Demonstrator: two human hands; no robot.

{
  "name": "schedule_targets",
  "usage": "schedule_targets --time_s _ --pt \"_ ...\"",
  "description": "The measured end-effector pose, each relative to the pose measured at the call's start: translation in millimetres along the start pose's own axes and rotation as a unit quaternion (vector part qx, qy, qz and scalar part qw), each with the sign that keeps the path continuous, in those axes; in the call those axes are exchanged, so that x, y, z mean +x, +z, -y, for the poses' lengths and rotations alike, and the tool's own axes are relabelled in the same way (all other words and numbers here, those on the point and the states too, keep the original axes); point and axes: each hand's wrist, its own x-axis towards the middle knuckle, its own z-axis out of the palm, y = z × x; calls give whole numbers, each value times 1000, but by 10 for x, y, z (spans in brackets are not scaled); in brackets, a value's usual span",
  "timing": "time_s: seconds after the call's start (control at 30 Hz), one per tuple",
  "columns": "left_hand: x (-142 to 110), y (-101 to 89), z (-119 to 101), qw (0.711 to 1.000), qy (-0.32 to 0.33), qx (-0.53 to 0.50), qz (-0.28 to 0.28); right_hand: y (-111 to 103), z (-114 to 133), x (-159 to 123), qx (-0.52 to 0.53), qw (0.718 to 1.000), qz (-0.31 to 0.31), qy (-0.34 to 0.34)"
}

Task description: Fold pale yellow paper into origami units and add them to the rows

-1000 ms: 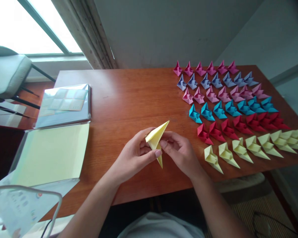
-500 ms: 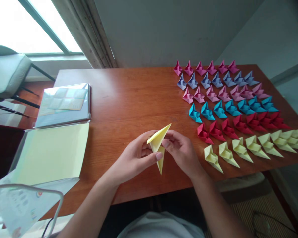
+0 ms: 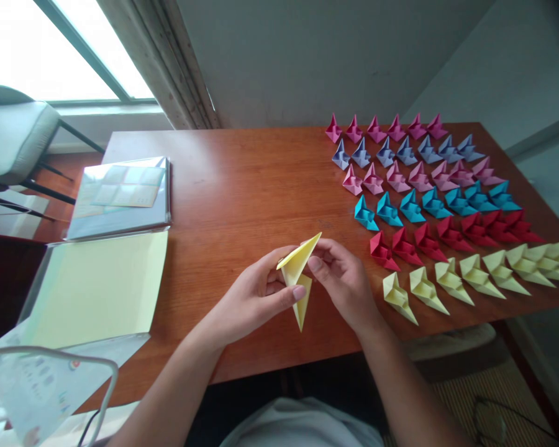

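Both my hands hold a half-folded yellow paper piece (image 3: 299,273) just above the wooden table (image 3: 242,180). My left hand (image 3: 251,298) grips it from the left, thumb pressed on its middle. My right hand (image 3: 345,279) pinches its upper right edge with thumb and fingers. The paper has one point up to the right and one point down toward me. To the right lie rows of finished folded paper shapes: magenta (image 3: 375,130), lilac-blue (image 3: 386,152), pink (image 3: 395,177), cyan (image 3: 412,208), red (image 3: 426,242) and pale yellow (image 3: 449,276).
A stack of pale yellow sheets (image 3: 93,288) in an open clear sleeve lies at the table's left. Behind it is a plastic paper pack (image 3: 121,195). A grey chair (image 3: 13,136) stands by the window at far left. A white cable (image 3: 107,379) crosses the lower left corner.
The yellow piece has turned slightly and its lower point dropped a little toward me. My right fingers shifted up along its edge. Everything else stayed put.
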Motion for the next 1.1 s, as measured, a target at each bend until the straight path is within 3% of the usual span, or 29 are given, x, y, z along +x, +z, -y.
schedule_targets --time_s 0.5,0.6,0.8,1.1 --pt "3 0 -8 1000 4 -14 0 -10 -22 -15 2 1000 18 -22" --pt "0 -13 -33 999 25 -26 -23 -3 -17 -9 -22 999 18 -44" --pt "-3 -49 -20 993 34 -51 -100 24 55 -17 -69 991 89 -68" --pt "20 -54 5 992 43 -67 -100 23 58 -18 -93 988 98 -78"
